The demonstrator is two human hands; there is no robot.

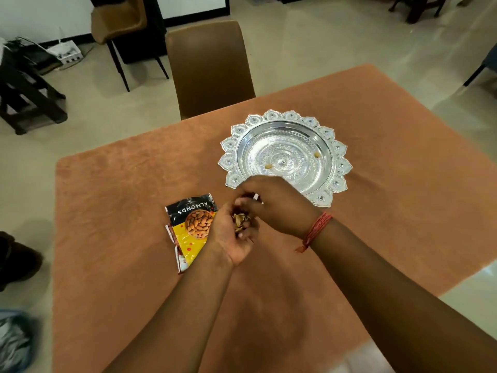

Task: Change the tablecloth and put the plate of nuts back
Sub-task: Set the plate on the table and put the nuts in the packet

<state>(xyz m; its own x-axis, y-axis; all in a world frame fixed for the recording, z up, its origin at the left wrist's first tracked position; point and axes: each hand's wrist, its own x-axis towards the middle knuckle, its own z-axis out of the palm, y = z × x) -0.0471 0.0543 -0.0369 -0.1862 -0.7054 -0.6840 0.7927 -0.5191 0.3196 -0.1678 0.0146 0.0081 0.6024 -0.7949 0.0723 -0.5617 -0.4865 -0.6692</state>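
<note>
An orange-brown tablecloth [121, 189] covers the table. On it stands an ornate silver plate [339, 160] with a scalloped rim; two loose nuts [268, 166] lie inside it. In front of the plate's near edge, my left hand [231, 238] is cupped palm up and holds several nuts [240, 221]. My right hand [277, 205], with a red thread at the wrist, reaches over the left palm with curled fingers pinching at those nuts. A black and yellow almond packet [192, 224] lies flat just left of my left hand.
A brown chair [209, 68] stands at the table's far side, another chair [121, 20] further back left. A dark stool [27, 103] and cables are on the floor at left. A blue-grey bundle [13, 343] lies at the bottom left.
</note>
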